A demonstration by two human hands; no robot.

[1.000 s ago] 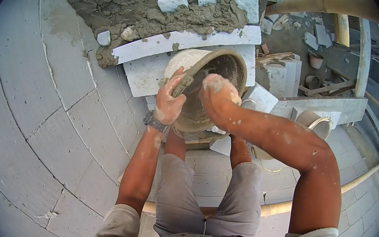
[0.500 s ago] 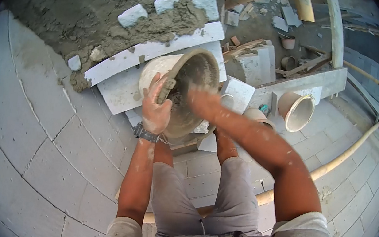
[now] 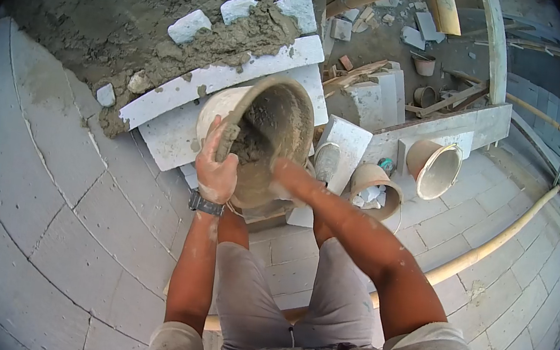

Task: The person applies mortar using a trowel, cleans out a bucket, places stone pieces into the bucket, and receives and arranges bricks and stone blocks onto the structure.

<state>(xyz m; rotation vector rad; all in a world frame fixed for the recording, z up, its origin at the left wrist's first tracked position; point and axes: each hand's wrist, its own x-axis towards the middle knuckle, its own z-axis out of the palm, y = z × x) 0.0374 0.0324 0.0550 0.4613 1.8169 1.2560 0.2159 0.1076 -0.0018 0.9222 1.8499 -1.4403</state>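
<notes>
A mortar-smeared bucket (image 3: 222, 105) lies tipped, its mouth turned toward me. Wet grey mortar (image 3: 249, 149) sits inside it. My left hand (image 3: 216, 171) grips the near-left rim, with a lump of mortar beside the fingers. My right hand (image 3: 290, 178) is closed and blurred at the bucket's mouth, near the lower right of the rim. A dark smeared streak extends from it toward the mortar; what the hand holds cannot be made out.
White blocks (image 3: 226, 72) edge a bed of wet mortar (image 3: 105, 6) behind the bucket. To the right are a bucket with white chunks (image 3: 388, 206) and another bucket (image 3: 416, 157). A bamboo pole (image 3: 487, 249) crosses the block floor.
My right hand has moved lower in the bucket's mouth, uncovering more mortar. In the view, my left hand and the bucket have shifted slightly left together.
</notes>
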